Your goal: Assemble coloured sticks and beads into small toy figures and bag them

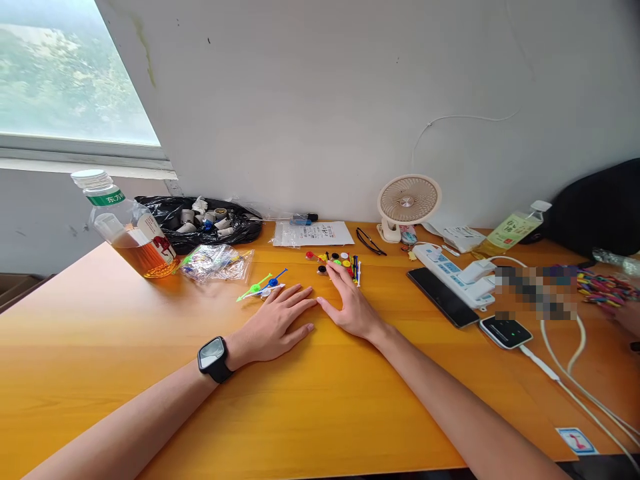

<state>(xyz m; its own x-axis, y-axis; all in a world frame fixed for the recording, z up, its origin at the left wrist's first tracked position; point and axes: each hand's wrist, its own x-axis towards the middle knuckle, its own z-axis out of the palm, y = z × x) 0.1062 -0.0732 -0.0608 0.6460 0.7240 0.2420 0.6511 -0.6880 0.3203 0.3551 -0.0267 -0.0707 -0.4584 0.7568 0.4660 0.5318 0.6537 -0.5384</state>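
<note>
My left hand (280,325) lies on the wooden table with its fingers stretched out and a black watch (214,359) at the wrist. Just past its fingertips are a green plastic arrow (255,288) and a blue one (273,283), each with a round hub, and a white piece partly under the fingers. My right hand (354,312) rests with fingers extended, near the left one. By its fingertips lies a small group of round plastic discs (337,263) in red, black, white and yellow, beside several thin sticks (356,269). Neither hand holds anything that I can see.
Left stand a tilted-looking tea bottle (145,250), a plastic bag of parts (217,263) and a black bag (240,223). Behind are paper (325,233) and a fan (409,200). To the right lie a phone (443,297), a power strip (450,273), cables and another person's hand (627,317).
</note>
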